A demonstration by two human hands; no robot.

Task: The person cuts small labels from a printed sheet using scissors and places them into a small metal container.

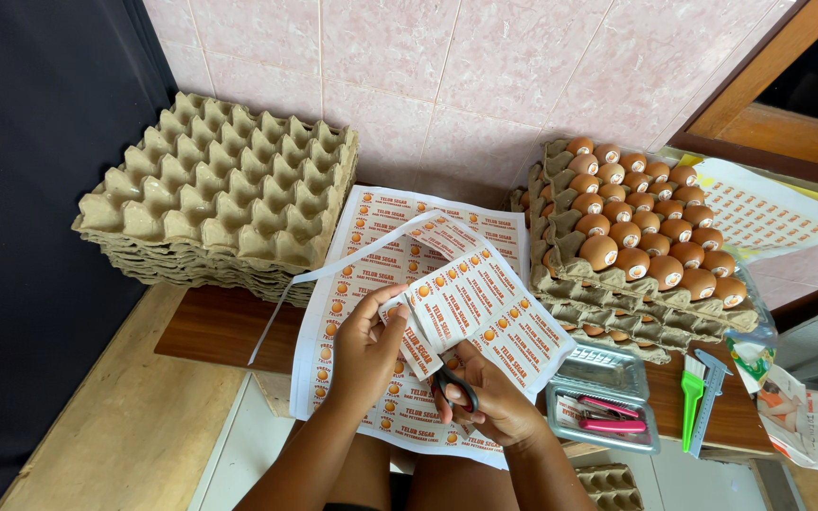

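Label sheet cutting, both hands engaged.
Left hand (366,345) pinches the label sheet (475,308) at frame centre; right hand (494,402), at 5 o'clock of the sheet, is closed around scissors (454,386). Filled egg trays (636,237) at 2 o'clock, empty trays (229,194) at 10 o'clock.

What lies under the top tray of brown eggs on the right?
Under the top tray of eggs sit more stacked trays; a few eggs peek out at their edges. Most of the lower layers are covered, so their filling cannot be seen.
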